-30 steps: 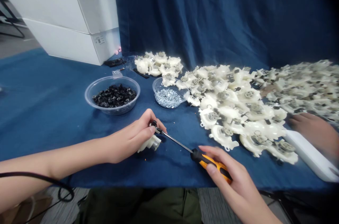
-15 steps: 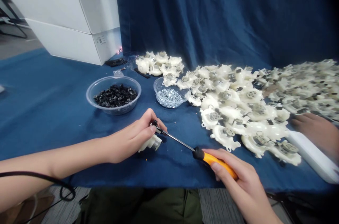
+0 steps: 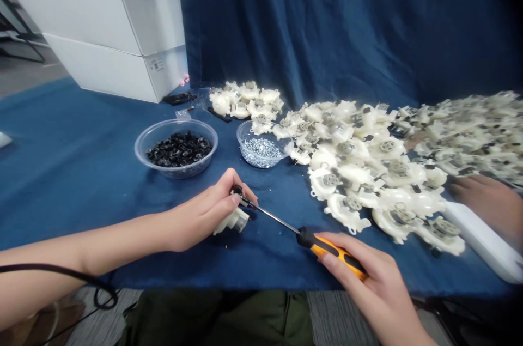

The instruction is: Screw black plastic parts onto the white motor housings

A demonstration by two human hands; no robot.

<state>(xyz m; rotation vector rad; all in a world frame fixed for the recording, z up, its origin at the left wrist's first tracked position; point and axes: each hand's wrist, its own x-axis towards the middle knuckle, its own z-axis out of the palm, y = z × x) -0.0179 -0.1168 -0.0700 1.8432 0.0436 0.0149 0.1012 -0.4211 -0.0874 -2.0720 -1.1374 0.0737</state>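
My left hand (image 3: 218, 207) is closed around a cream plastic housing (image 3: 233, 222), partly hidden by the fingers, with a small black piece (image 3: 237, 190) at its upper end. In my right hand (image 3: 363, 275) is a screwdriver (image 3: 335, 252) with an orange and black handle. Its steel shaft slants up to the left, and the tip meets the black piece beside my left thumb. Whether a screw sits under the tip is too small to tell.
A clear bowl of black parts (image 3: 176, 171) and a smaller bowl of screws (image 3: 263, 159) stand beyond my hands. Many cream housings (image 3: 351, 166) spread to the right. Another person's hand (image 3: 490, 199) is near a white block (image 3: 482, 240). White boxes (image 3: 102, 24) stand back left.
The screwdriver handle has turned in my right hand, so more of its black stripe shows. My left hand and the housing stay in place.
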